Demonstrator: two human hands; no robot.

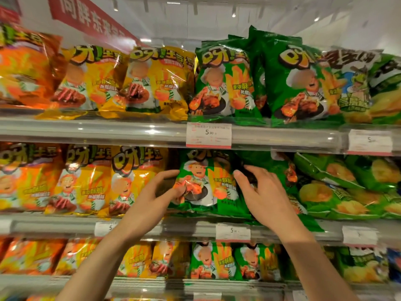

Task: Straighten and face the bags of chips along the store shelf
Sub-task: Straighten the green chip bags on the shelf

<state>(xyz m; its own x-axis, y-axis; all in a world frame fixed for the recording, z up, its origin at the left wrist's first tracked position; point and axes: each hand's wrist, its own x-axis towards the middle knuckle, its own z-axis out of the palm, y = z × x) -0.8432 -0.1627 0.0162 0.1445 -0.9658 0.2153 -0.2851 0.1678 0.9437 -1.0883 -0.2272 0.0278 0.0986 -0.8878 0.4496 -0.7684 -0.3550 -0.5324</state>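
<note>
On the middle shelf (152, 224), the left hand (158, 192) and right hand (258, 192) grip the side edges of a green chip bag (206, 183). Best keep both grips level, stand it upright, front outward, flush beside the yellow chip bags (130, 181).

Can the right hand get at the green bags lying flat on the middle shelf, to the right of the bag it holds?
Probably yes. The right hand is beside the flat green bags, and nothing stands between them, but it must first release the upright green bag.
</note>
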